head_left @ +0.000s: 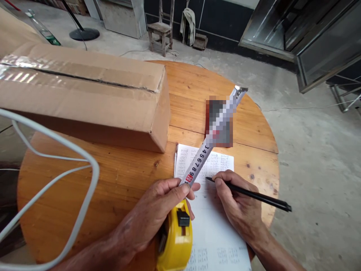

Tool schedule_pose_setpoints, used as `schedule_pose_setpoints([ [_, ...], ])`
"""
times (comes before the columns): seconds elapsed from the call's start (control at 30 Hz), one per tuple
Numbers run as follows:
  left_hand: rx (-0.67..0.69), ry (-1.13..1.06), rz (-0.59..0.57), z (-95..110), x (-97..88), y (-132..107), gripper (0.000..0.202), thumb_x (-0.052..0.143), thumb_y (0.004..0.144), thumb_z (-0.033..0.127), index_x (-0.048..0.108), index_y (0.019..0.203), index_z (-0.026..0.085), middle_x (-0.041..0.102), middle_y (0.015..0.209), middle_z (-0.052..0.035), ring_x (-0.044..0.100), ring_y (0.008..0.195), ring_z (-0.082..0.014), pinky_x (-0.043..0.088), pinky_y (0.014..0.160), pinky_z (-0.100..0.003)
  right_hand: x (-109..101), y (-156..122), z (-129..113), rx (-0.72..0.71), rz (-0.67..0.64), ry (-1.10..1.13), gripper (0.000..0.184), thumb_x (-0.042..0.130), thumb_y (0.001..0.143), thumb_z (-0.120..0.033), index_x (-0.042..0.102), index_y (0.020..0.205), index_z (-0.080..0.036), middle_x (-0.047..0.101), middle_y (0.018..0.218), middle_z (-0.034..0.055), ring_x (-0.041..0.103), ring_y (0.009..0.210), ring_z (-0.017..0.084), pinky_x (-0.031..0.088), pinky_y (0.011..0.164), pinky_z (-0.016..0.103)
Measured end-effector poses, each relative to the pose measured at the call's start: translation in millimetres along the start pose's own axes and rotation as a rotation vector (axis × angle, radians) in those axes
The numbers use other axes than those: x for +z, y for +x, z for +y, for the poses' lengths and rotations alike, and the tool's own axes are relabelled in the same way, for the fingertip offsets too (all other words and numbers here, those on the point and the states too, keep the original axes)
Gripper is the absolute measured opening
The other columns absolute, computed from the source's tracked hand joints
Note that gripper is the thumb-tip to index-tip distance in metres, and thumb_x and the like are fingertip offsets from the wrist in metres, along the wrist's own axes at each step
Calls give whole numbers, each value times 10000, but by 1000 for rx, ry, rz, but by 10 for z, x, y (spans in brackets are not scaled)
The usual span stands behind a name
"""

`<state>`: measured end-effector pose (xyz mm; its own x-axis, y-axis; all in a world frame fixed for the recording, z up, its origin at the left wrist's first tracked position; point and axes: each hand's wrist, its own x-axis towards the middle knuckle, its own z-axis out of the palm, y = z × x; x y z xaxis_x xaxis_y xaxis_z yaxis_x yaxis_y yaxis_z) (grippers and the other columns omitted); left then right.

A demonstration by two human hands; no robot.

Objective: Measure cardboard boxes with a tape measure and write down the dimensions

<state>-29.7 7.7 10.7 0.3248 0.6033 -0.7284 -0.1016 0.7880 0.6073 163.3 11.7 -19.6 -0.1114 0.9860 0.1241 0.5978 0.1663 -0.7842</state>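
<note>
My left hand (166, 199) is closed around a yellow tape measure (177, 241), thumb pressed on the white blade (199, 160) just above the case. The blade sticks out up and to the right, its metal hook (240, 90) in the air over the table. In my right hand (239, 203) is a black pen (259, 196), its tip at the paper. The white paper (214, 214) under both hands carries columns of handwritten figures. Partly behind the blade lies a dark, blurred rectangular item (225, 131) with a reddish edge.
A large taped cardboard box (113, 101) takes up the left of the round wooden table (254, 158). White bent tubing (93, 188) crosses the left foreground. Beyond stand a wooden chair (160, 30), a bottle (43, 28), a round black base (84, 34) and an open door (327, 49).
</note>
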Motion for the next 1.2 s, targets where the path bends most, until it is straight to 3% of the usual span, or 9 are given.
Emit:
schedule_pose_setpoints([
  [0.67, -1, 4, -4, 23, -2, 16, 325, 565, 834, 422, 640, 630, 181, 653, 582, -6, 406, 397, -75, 275, 434, -212, -15, 4, -2, -32, -8, 3, 126, 507, 865, -177, 600, 783, -201, 574, 616, -29, 526, 515, 101, 422, 493, 224],
  [0.93, 2, -10, 8, 24, 2, -18, 333, 564, 849, 395, 640, 614, 172, 664, 589, -12, 415, 399, -68, 304, 454, -210, -24, -55, 27, 47, 178, 198, 79, 528, 893, -205, 600, 863, -220, 523, 580, -51, 495, 491, 91, 400, 467, 216],
  [1.2, 27, -19, -13, 8, -3, 28, 236, 556, 863, 362, 651, 796, 157, 688, 630, -12, 441, 435, -66, 322, 469, -192, 18, 41, 30, 91, 186, 158, 82, 551, 891, -275, 617, 908, -229, 609, 732, -17, 564, 656, 123, 451, 610, 249],
])
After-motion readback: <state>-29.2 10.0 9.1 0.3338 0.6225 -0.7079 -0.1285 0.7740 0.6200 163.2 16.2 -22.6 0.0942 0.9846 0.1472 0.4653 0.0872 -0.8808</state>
